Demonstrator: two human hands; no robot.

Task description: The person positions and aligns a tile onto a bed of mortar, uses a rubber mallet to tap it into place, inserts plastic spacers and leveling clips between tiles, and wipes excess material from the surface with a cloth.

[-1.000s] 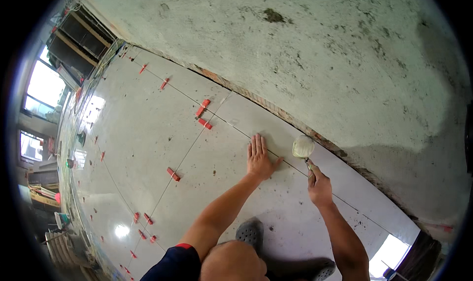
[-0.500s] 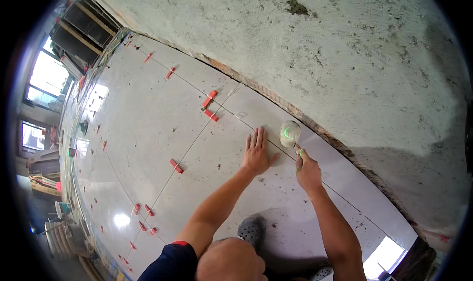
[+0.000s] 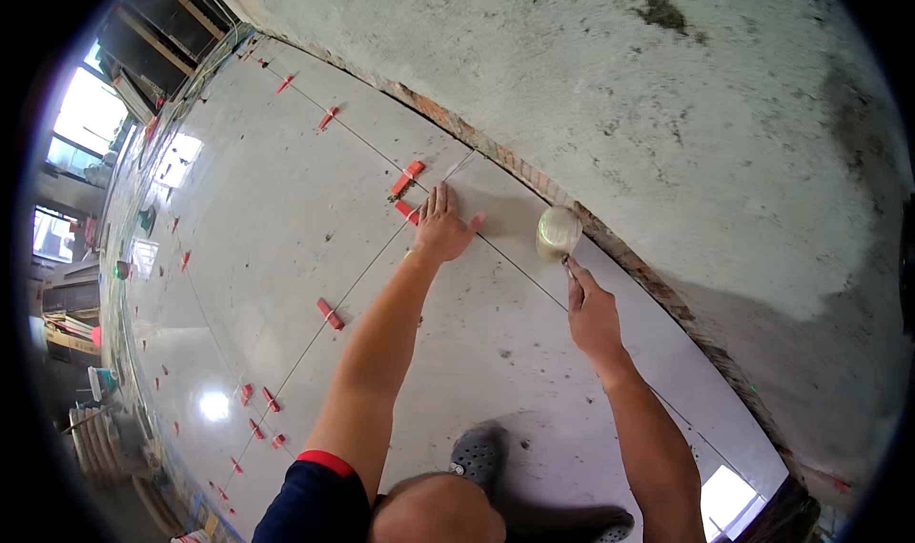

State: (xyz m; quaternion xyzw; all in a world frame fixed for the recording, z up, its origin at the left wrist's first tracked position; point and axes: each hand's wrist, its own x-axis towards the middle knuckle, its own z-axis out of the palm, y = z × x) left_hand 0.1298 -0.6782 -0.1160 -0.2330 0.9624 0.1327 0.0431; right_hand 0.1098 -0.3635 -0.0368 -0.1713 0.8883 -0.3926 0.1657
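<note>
My left hand (image 3: 443,229) lies flat with fingers stretched on the glossy pale tile floor (image 3: 496,352), over the joint line. Its fingertips reach beside a red levelling wedge (image 3: 407,212), and a second red wedge (image 3: 410,176) sits just beyond. To the right, my right hand (image 3: 593,316) is wrapped around the handle of a mallet (image 3: 559,233) with a rounded whitish head. That head is over the narrow tile strip (image 3: 658,362) beside the wall; whether it touches the tile I cannot tell.
A rough plastered wall (image 3: 610,86) rises along the right, with a ragged gap at its foot. More red wedges (image 3: 330,313) line the joints. A grey clog (image 3: 481,455) stands near my arms. Boards (image 3: 152,38) and stacked materials (image 3: 95,438) are at the left.
My left hand has moved away along the joint, toward the red wedges. The mallet in my right hand has shifted slightly farther away, and the view has shifted a little.
</note>
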